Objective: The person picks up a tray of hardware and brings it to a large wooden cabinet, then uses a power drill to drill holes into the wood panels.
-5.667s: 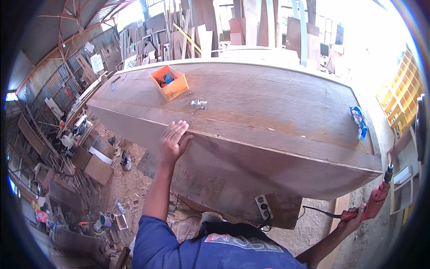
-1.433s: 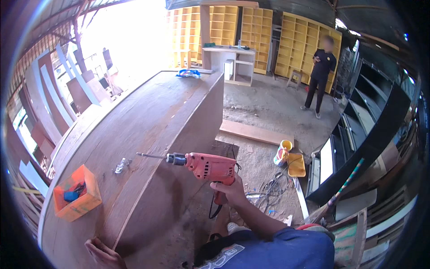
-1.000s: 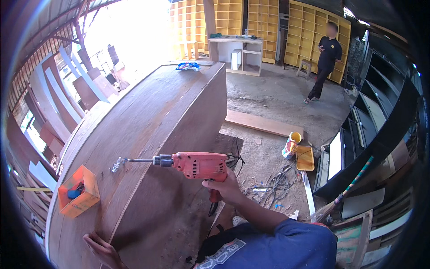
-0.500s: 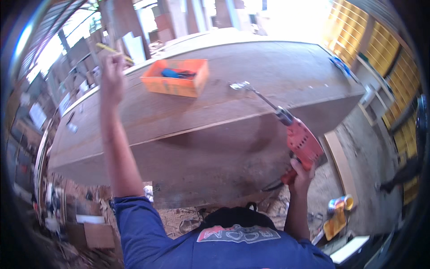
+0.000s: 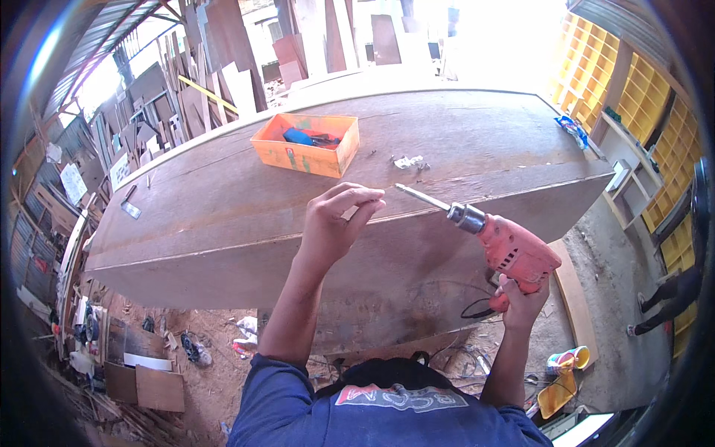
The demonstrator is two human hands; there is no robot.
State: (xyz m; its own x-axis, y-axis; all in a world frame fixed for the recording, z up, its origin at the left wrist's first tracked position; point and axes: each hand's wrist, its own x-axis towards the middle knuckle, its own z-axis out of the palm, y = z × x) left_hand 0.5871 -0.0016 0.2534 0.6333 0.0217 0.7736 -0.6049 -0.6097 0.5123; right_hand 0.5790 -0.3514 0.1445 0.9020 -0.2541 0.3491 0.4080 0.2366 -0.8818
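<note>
My right hand (image 5: 524, 304) grips a red power drill (image 5: 515, 252) by its handle, with the long bit (image 5: 424, 197) pointing left over the edge of a large brown wooden box-like piece (image 5: 216, 197). Just left of the bit's tip, my left hand (image 5: 332, 222) is closed in a pinch; whatever its fingertips hold is too small to make out. Beyond the bit, a small white packet with loose hardware (image 5: 408, 162) lies on the wooden top. Behind my left hand stands an orange open box (image 5: 307, 158) holding a blue item and other tools.
A small metal-ended tool (image 5: 130, 205) lies on the top's left part, a blue packet (image 5: 571, 132) at its far right corner. On the floor at right are a paint can (image 5: 567, 359) and a plank (image 5: 573, 305). A person's legs (image 5: 666, 298) show at the right edge.
My left hand has come down and right from beside the orange box to the bit's tip. The drill has drawn back from the white packet, slightly right and lower.
</note>
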